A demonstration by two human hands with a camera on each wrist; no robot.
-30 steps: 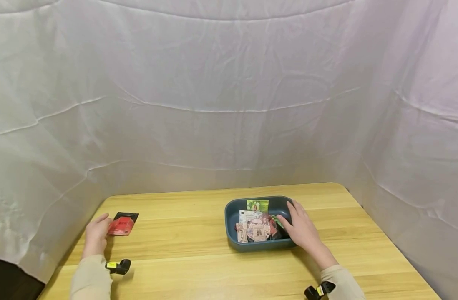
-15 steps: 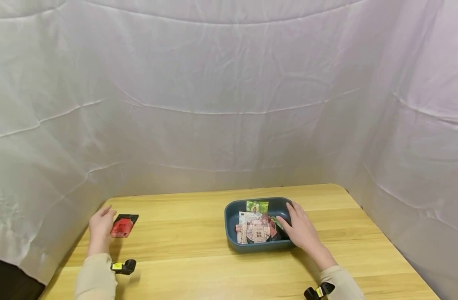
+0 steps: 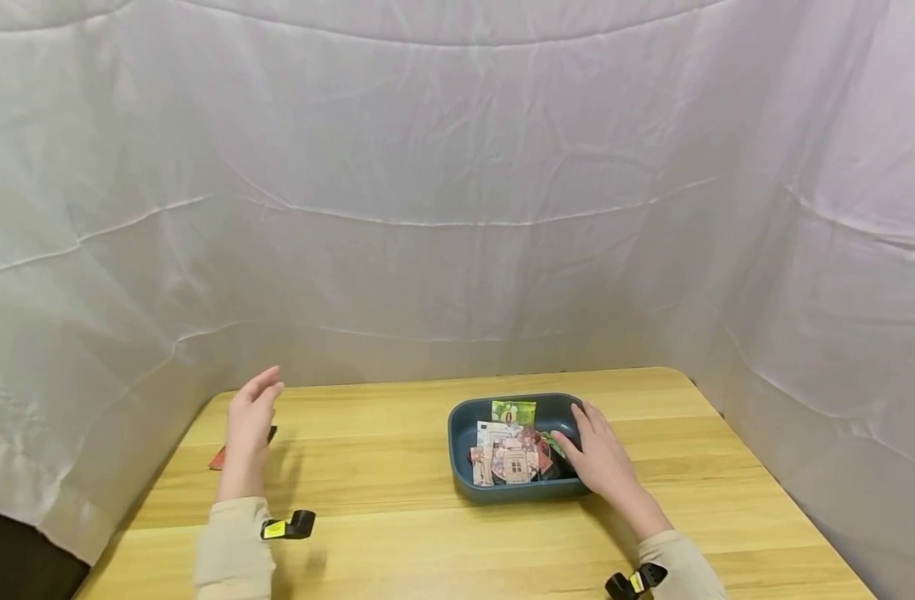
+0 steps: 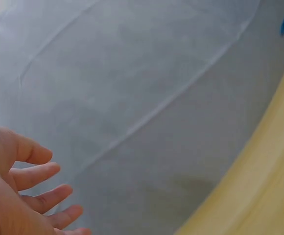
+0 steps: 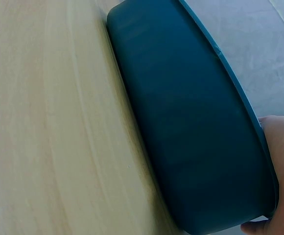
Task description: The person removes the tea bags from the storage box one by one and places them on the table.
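My left hand [image 3: 252,417] hovers over the table's left side, fingers spread and loosely bent, palm turned inward; in the left wrist view the hand [image 4: 19,191] holds nothing. Behind and below it lies a red and black sachet [image 3: 217,459], mostly hidden by the hand and wrist. My right hand [image 3: 606,457] grips the right end of a dark blue plastic bin [image 3: 521,495], thumb over the inside and fingers along the rim. In the right wrist view the bin's long outer wall [image 5: 181,107] stands on the table.
Several sachets lie in the bin, among them a green one [image 3: 514,412] at the back and a pink patterned one [image 3: 516,467] in front. The wooden table [image 3: 367,533] has grey-white curtains [image 3: 457,275] behind it and at both sides. Each wrist wears a small black camera [image 3: 300,524].
My left hand has moved up and right, away from beside the red and black sachet, and now covers most of it. The sachet stays on the table. My right hand and the bin keep still.
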